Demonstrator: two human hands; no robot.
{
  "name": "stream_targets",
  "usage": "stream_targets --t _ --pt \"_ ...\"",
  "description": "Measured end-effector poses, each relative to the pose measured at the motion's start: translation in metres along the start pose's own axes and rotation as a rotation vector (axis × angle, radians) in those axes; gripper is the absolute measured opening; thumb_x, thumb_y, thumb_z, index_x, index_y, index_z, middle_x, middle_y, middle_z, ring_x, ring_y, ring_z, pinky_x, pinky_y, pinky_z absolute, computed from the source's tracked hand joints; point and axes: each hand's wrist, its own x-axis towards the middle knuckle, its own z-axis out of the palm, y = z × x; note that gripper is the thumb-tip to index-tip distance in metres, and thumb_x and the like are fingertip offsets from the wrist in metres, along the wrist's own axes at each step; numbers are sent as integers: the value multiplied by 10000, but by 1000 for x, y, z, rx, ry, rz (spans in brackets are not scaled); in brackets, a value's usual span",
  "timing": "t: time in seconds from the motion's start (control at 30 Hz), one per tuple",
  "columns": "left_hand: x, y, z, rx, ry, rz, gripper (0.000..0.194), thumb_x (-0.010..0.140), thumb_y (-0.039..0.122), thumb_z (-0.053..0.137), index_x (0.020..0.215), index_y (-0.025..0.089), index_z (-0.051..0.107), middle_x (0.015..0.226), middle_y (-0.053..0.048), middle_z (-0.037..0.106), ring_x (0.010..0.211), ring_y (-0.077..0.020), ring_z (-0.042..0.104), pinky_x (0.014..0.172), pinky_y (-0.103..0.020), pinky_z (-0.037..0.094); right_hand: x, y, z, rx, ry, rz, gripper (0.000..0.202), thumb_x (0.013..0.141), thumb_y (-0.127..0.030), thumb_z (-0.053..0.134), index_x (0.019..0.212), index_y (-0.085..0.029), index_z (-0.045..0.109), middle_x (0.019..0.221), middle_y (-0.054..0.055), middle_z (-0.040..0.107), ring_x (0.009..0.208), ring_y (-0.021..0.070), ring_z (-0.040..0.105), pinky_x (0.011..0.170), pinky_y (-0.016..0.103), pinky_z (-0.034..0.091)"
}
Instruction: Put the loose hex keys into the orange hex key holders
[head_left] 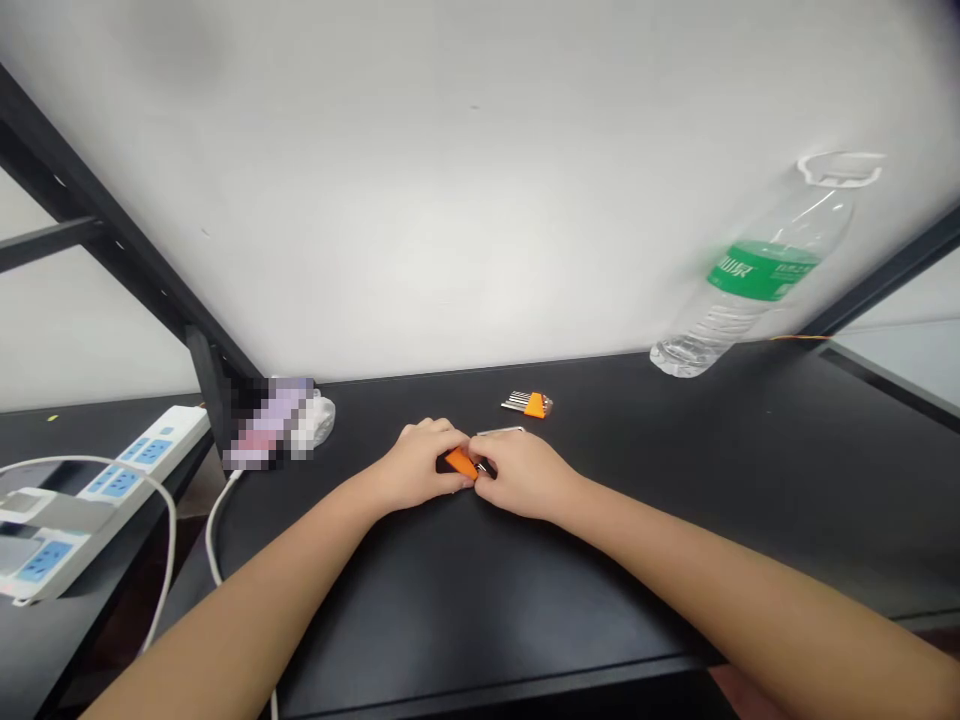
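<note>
A white power strip (pixel 120 485) lies left as a left hand (pixel 416 465), thumb and fingers partly closed, grips an orange holder (pixel 461 462) over a black table (pixel 450 600); the right hand (pixel 525 475) curls its fingers in at the holder's right end, its exact hold unclear. Beyond lies a second orange holder (pixel 535 404); a clear bottle (pixel 763 270) stands far right.

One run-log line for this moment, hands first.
left hand: holds orange piece | right hand: at its right end, grip unclear | beyond hands: tool set | back right: bottle
</note>
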Motion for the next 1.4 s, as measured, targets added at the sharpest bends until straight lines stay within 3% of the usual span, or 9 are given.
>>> stream_targets --t 0.13,0.27,0.6,0.87,1.07,1.23,1.4 --pt "-1 0 -4 -33 -53 -14 178 851 386 764 980 284 696 1014 -1 652 1039 -232 535 965 -388 357 1 2 0 13 -10 8 20 868 -213 626 863 -221 643 838 -9 683 765 150 584 665 266 334" --pt "-4 -1 -8 -75 -107 5 192 858 432 773 967 291 701 1035 8 671 1058 -230 518 1008 -396 323 0 4 -3 0 -42 47 75 844 -153 607 798 -211 598 792 -16 667 693 130 549 621 259 297" --pt "-4 -3 -18 -66 -231 129 246 812 465 825 938 282 720 1011 5 640 1055 -212 518 1039 -372 280 -6 5 -10 -153 -59 61 137 809 -123 572 746 -208 485 744 -5 628 672 144 520 607 274 272" --pt "-5 -2 -16 -43 -196 134 249 854 516 765 951 290 726 960 -5 649 1020 -216 541 1037 -388 306 -11 10 -25 -54 -150 62 166 779 -93 596 849 -220 516 793 -6 639 678 153 548 600 271 309" --pt "-5 -2 -17 -70 -202 133 230 864 497 763 954 290 722 1007 -1 668 1044 -213 541 1046 -382 286 -10 14 -33 -50 -138 -68 139 882 -159 606 1002 -214 651 946 30 649 754 153 575 660 270 368" --pt "-5 -4 -16 -64 -201 129 216 868 488 764 965 299 723 1021 7 671 1060 -210 536 1045 -373 279 -6 23 -26 -21 -128 -166 166 903 -100 564 930 -192 700 910 36 651 814 166 593 738 284 413" --pt "-5 -4 -15 -54 -198 134 219 864 496 765 954 300 726 1010 4 672 1050 -213 541 1042 -373 286 -6 27 -27 16 -154 -173 181 899 -75 564 889 -193 701 892 27 658 797 163 587 732 285 415"
